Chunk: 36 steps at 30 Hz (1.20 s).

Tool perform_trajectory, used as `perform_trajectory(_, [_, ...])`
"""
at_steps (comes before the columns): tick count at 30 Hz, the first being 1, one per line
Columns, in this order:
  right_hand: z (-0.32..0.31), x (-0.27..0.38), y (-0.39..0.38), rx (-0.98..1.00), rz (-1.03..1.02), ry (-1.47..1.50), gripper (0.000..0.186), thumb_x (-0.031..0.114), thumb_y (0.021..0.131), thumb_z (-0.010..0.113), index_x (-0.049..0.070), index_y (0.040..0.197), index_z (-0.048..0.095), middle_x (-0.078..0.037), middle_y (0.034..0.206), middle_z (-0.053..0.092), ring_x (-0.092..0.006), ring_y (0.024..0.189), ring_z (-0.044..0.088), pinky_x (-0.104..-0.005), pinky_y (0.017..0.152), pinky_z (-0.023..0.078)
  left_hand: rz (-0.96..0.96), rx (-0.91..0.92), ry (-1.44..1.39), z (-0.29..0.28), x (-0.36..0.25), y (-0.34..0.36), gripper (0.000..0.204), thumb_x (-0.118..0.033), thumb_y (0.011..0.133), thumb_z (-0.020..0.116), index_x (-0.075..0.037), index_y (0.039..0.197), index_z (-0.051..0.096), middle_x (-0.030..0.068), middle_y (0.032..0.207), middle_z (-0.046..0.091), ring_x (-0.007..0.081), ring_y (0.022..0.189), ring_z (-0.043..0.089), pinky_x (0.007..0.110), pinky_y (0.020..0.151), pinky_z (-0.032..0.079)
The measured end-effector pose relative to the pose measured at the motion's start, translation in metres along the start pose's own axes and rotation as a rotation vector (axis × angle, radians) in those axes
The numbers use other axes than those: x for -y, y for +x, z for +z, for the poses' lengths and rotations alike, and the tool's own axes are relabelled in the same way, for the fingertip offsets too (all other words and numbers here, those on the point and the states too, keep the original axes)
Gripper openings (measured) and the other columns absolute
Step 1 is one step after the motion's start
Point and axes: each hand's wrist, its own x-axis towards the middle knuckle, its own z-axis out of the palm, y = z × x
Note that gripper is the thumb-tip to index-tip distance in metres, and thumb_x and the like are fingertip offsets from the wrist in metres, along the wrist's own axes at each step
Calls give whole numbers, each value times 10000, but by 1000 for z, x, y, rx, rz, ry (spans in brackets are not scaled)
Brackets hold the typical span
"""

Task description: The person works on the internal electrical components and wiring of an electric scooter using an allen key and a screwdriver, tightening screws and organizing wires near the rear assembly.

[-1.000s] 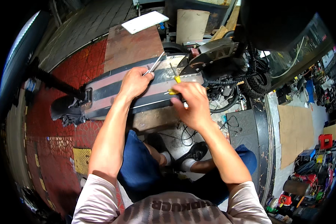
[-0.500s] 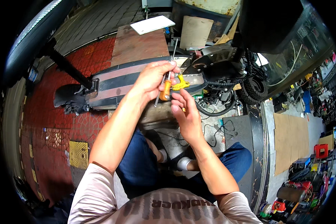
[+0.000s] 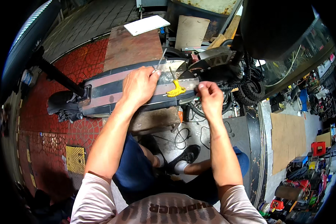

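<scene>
My left hand [image 3: 140, 84] is closed on a thin silver metal rod [image 3: 161, 58] over the striped black-and-pink deck [image 3: 104, 95] of a scooter. A yellow T-handle tool [image 3: 175, 89] lies on the deck right of that hand, its metal shaft toward the back. My right hand [image 3: 209, 93] is by the deck's right end, thumb and fingers drawn together; whatever is between them is too small to make out. Beside it are a metal bracket [image 3: 212, 56] and dark cables.
The deck rests over a worn bench [image 3: 149, 121]. A white board [image 3: 147, 25] lies on a rusty sheet [image 3: 127, 48] behind. A black post [image 3: 63, 76] rises at left, a tyre [image 3: 250, 91] sits at right. Cords [image 3: 181, 136] lie below; tools and boxes crowd the right side.
The orange handle seen in my left hand half a second ago has left it. That hand moved left, still holding a rod. My right hand moved up and right, away from the yellow tool.
</scene>
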Motion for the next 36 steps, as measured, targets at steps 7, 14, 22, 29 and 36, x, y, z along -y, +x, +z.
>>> perform_trajectory(7, [12,-4,53,5,38,-97,234,220,1027,705,-11,1000,727,-43,785,713,-104,643,617,-261,617,501,-21,-96,281,35,49,10,306,-352,968,686,-48,999,706,191,1025,704,422,972,707,552,819,544])
perform_trajectory(14, [14,-1,54,8,44,7,238,211,1007,707,-14,930,729,-31,712,699,-88,593,614,-266,569,495,62,-155,276,35,48,3,274,-314,921,742,-54,990,692,154,1010,650,379,1023,648,526,831,544])
perform_trajectory(22, [23,-11,59,-197,-64,-138,275,269,900,741,-4,875,745,-68,652,670,-141,616,620,-330,637,509,37,-154,353,32,39,-3,338,-371,912,734,-60,1042,751,143,1091,658,353,1108,600,518,920,479])
perform_trajectory(29, [21,-5,52,-216,-122,-249,285,293,890,748,8,867,739,-104,647,664,-213,607,641,-373,640,511,-6,-148,308,33,42,-1,360,-392,917,730,-58,1046,757,147,1103,663,352,1128,593,515,938,467])
perform_trajectory(36, [12,-4,54,-147,-53,-321,303,322,904,730,23,921,777,-173,754,734,-354,751,741,-437,719,555,147,-398,269,34,38,2,331,-378,927,736,-69,1044,746,124,1105,680,339,1090,609,483,951,472])
